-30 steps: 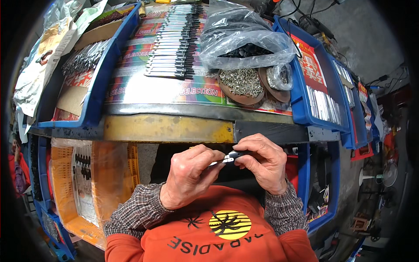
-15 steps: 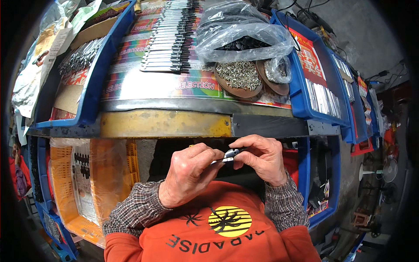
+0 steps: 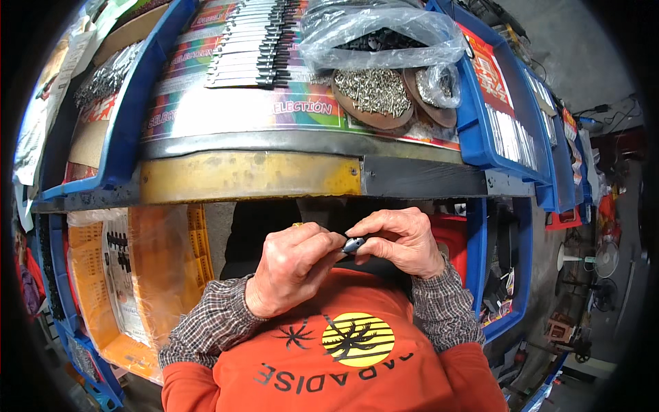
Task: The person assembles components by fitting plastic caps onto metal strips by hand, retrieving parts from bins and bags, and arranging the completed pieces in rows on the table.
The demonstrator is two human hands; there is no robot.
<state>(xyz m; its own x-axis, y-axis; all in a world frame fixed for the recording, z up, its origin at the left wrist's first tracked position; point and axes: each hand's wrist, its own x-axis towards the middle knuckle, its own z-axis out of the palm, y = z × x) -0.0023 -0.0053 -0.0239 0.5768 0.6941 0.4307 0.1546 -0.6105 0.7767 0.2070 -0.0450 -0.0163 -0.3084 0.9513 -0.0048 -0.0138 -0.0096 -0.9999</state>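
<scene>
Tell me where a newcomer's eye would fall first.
Probably the orange shirt with its yellow sun, at lower middle. Just above it, the left hand and right hand meet at a dark part. On the table beyond lies a row of metal strips, with a silvery heap to its right.

1. Left-hand grip and right-hand grip meet before the person, fingertips of both on a small dark piece.
2. On the counter: a row of slim metal pieces with dark ends; near it, a brown dish holding small metal parts.
3. Orange crate: below counter level, left.
</scene>
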